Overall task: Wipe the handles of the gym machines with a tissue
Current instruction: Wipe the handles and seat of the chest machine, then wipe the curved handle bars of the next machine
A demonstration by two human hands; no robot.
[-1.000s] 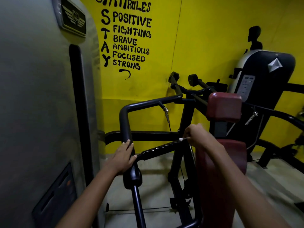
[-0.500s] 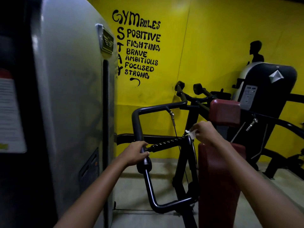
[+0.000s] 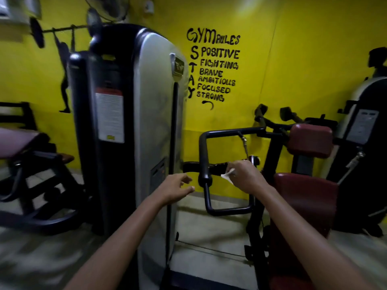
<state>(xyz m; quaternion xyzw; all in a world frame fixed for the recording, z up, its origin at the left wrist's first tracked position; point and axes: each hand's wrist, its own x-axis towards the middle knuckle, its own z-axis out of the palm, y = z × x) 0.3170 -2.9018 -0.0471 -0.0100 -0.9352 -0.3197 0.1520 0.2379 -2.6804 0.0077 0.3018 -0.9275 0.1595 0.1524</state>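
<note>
In front of the grey weight-stack housing (image 3: 155, 130), the left hand (image 3: 174, 190) hangs in the air just short of the black looped handle bar (image 3: 204, 176), its fingers (image 3: 185, 179) loosely spread and slightly bent, holding nothing and touching nothing. To its right, the right hand (image 3: 244, 177) pinches a small white tissue (image 3: 227, 176) between curled fingers (image 3: 231, 166), with the tissue against the dark horizontal grip (image 3: 217, 168) that crosses the loop. A maroon seat pad (image 3: 301, 195) stands just beside the right forearm, before the yellow wall (image 3: 314, 59).
</note>
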